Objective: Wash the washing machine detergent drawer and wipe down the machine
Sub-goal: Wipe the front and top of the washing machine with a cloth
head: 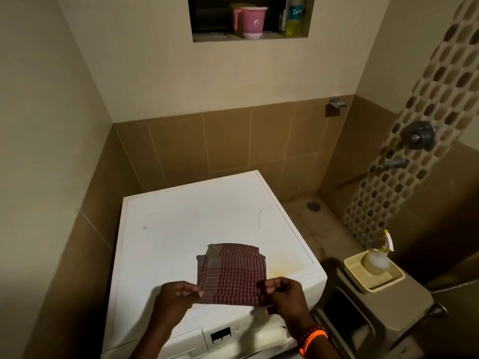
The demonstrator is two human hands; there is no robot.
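- two hands are pinching one folded checked cloth (pixel 232 274) by its near corners: the left hand (pixel 176 297) is gripping the near left corner between thumb and fingers, and the right hand (pixel 283 296) is gripping the near right corner the same way.
- the cloth is stretching between the hands and reaching away from them, its far part lying flat on the white top of the washing machine (pixel 181 229); whether its near edge is touching the machine or being held just above it cannot be told.
- a yellowish stain (pixel 287 268) is showing on the machine's top just beyond the right hand, beside the cloth's right edge.
- below the hands, the machine's front panel is showing a dark display (pixel 220 334); the detergent drawer cannot be made out clearly.
- an orange beaded bracelet (pixel 312 339) is sitting on the right wrist.
- to the right of the right hand, well apart from it, a pale tray (pixel 374 285) is holding a spray bottle (pixel 377 260).
- far beyond the hands, high in a wall niche, a pink jug (pixel 250 22) and a bottle of yellow liquid (pixel 294 18) are standing.
- wall taps (pixel 417 136) are sticking out of the patterned tiles far to the right.
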